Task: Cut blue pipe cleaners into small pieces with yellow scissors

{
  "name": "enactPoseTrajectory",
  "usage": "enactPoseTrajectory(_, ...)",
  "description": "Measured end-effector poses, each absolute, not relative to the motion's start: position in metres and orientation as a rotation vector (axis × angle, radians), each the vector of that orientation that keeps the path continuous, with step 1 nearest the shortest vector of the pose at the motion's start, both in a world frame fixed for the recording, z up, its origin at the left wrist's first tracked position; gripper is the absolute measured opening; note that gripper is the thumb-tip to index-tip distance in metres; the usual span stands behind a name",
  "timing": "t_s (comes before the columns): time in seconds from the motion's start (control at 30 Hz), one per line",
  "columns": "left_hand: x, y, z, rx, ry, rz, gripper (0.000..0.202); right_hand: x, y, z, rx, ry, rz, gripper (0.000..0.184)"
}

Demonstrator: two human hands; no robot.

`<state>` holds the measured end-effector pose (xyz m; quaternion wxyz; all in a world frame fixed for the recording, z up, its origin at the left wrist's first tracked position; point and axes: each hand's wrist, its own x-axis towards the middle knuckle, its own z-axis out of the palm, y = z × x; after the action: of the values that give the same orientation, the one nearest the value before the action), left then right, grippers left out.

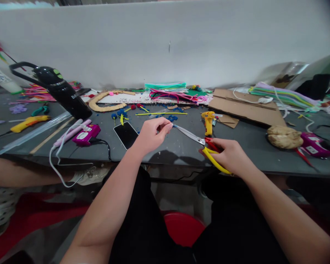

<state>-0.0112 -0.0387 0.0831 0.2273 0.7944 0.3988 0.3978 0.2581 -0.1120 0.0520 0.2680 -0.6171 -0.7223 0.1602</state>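
From the head view, the right hand (231,154) grips the red and yellow handles of the scissors (191,136), which point up and left to the left hand (154,134), whose fingertips are pinched together right by the blade tips, though I can't tell if they hold a tiny blue bit. To do this well, keep the scissors steady, squeeze softly and keep skin off the blades. Just past the scissors is a yellow glue gun (208,124) they could bump, blue fluff (172,118) lies beyond the left fingertips, and a phone (125,135) lies left of the left wrist.
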Motion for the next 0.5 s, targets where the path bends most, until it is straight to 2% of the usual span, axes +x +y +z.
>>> enactPoseTrajectory(0.23,-0.0107,-0.0393,0.0828,2.163,1.105,1.098,0.025,0.2581,-0.1125,0.0528,-1.658,-1.941,0.397,0.039)
enactPoseTrajectory(0.5,-0.0111,-0.0371,0.0807,2.163,1.095,1.122,0.025,0.2572,-0.1125,0.0503,-1.629,-1.878,0.539,0.039)
